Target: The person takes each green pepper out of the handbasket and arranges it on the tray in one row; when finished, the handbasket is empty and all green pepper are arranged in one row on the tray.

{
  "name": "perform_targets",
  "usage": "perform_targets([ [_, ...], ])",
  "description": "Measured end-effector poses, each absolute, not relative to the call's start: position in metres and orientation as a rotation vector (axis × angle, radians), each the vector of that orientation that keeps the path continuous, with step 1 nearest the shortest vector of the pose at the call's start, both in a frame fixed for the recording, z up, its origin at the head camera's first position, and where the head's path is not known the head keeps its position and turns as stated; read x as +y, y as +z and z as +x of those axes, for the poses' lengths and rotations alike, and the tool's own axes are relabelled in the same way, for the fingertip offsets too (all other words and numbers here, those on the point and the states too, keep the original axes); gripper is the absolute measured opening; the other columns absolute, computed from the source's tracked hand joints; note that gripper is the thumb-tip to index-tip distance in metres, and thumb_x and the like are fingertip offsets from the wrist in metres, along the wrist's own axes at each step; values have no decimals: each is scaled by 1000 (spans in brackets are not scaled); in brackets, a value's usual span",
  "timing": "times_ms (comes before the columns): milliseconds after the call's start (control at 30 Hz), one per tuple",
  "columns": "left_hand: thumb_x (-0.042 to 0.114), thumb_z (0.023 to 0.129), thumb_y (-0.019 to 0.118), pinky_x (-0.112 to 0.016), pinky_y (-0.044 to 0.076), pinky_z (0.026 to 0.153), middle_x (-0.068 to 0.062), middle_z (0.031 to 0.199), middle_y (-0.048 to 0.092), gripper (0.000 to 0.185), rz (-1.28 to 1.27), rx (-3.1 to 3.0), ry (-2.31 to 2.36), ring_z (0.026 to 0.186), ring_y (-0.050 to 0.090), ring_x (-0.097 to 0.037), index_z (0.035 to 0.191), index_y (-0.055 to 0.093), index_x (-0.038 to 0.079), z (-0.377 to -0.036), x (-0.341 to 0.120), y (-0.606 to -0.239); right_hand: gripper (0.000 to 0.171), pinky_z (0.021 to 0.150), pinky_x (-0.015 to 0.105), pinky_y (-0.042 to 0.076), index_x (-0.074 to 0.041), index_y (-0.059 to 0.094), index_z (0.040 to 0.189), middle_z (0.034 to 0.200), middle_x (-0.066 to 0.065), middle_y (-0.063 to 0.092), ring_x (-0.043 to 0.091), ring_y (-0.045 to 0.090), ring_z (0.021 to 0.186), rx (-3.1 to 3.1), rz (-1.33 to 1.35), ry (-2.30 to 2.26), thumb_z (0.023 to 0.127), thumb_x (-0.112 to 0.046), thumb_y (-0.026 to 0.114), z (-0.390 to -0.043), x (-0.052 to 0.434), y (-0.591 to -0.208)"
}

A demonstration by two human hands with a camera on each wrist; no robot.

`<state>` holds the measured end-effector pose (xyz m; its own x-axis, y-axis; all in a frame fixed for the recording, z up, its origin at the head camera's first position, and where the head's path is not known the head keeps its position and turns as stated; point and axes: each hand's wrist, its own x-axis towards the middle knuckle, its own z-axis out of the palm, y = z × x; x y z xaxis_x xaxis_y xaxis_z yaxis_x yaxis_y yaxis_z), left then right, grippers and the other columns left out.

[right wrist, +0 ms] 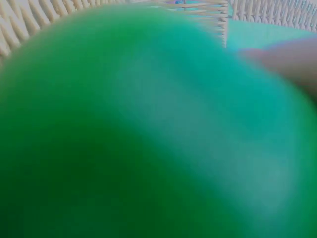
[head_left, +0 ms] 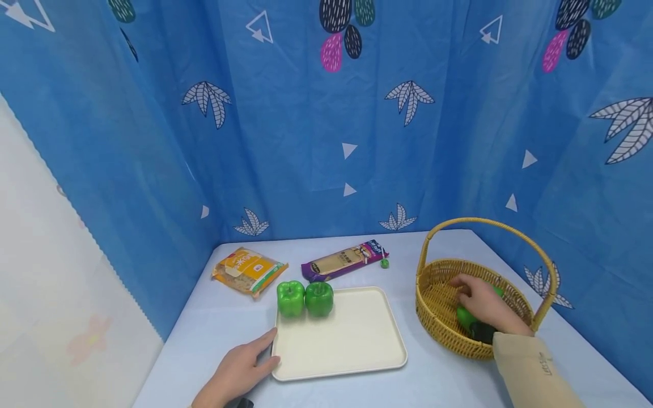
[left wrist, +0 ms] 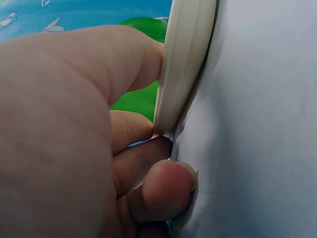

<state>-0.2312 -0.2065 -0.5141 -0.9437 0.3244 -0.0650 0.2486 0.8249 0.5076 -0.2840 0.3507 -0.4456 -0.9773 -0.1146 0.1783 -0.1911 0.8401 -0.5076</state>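
Note:
My left hand [head_left: 238, 365] touches the left edge of a cream tray [head_left: 352, 345], thumb and forefinger spread along its rim. In the left wrist view the other fingers bend beneath, beside the tray's side wall [left wrist: 185, 54]. Two green bell peppers stand side by side at the tray's far left corner, a lighter pepper [head_left: 291, 299] and a darker pepper [head_left: 319, 299]. My right hand [head_left: 482, 300] is inside a wicker basket [head_left: 441, 328], fingers loosely bent, nothing visible between them. Under its wrist lies a green pepper [head_left: 464, 318], blurred and close in the right wrist view. More green shows beyond the hand.
A yellow-orange food bag [head_left: 249, 271] lies at the back left. Behind the tray is a purple packet [head_left: 343, 260], with a small green item [head_left: 385, 263] at its right end. The basket's tall handle [head_left: 479, 220] arches above the right hand. A blue curtain [head_left: 306, 141] hangs behind the table.

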Motion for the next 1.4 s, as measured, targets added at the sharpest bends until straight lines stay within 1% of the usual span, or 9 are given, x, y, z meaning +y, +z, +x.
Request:
perform_targets([
  [167, 67, 81, 50, -48, 47, 92, 0, 136, 49, 79, 428, 2840, 781, 120, 50, -27, 140, 43, 16, -230, -207, -515, 28, 63, 37, 52, -10, 55, 120, 109, 15, 60, 31, 59, 96, -2701, 159, 880, 95, -3, 45, -290, 350, -446],
  [367, 67, 81, 50, -48, 47, 92, -1, 136, 49, 78, 425, 2850, 777, 120, 50, -27, 140, 43, 16, -229, -207, -517, 25, 71, 48, 52, -10, 59, 116, 108, 14, 61, 35, 58, 97, -2583, 114, 903, 94, -2, 48, -291, 350, -447],
  [500, 67, 81, 50, -48, 47, 92, 0, 137, 49, 78, 429, 2855, 775, 120, 49, -27, 140, 43, 16, -229, -208, -518, 22, 66, 43, 54, -14, 60, 113, 112, 14, 59, 36, 57, 98, -2653, 133, 917, 94, -7, 51, -290, 351, -450],
  [633, 68, 81, 49, -46, 46, 94, 1, 137, 48, 79, 440, 2862, 774, 122, 49, -26, 141, 42, 17, -231, -209, -519, 17, 62, 34, 54, -17, 62, 109, 110, 12, 59, 30, 59, 92, -2675, 151, 939, 93, -22, 58, -291, 351, -453],
  [767, 68, 81, 49, -45, 46, 94, 2, 138, 47, 79, 448, 2857, 776, 122, 48, -25, 141, 42, 17, -232, -210, -520, 29, 58, 30, 50, -19, 64, 106, 106, 10, 61, 24, 59, 84, -2704, 141, 896, 89, -42, 59, -291, 350, -454],
  [900, 68, 81, 49, -45, 46, 94, 3, 138, 47, 79, 451, 2861, 773, 123, 48, -25, 141, 42, 17, -232, -210, -521, 43, 61, 34, 50, -20, 64, 108, 109, 11, 61, 25, 58, 87, -2753, 125, 874, 84, -55, 59, -290, 348, -453],
  [1167, 67, 82, 48, -44, 46, 95, 2, 138, 47, 77, 459, 2895, 752, 122, 49, -24, 141, 41, 19, -231, -209, -522, 58, 68, 42, 52, -15, 58, 114, 113, 15, 56, 30, 55, 94, -2775, 169, 863, 74, -56, 69, -288, 349, -453],
  [1333, 68, 82, 48, -45, 46, 95, 2, 138, 47, 77, 457, 2883, 753, 122, 48, -25, 141, 41, 18, -233, -208, -520, 56, 77, 56, 36, -14, 57, 106, 111, 16, 53, 35, 47, 97, -2702, 170, 669, 73, -57, 70, -286, 352, -453],
  [1400, 68, 82, 48, -46, 46, 94, 2, 138, 48, 78, 455, 2875, 758, 122, 48, -25, 141, 41, 18, -233, -208, -519, 56, 74, 60, 28, -14, 56, 105, 112, 18, 53, 39, 44, 98, -2694, 163, 614, 73, -58, 69, -286, 353, -451],
])
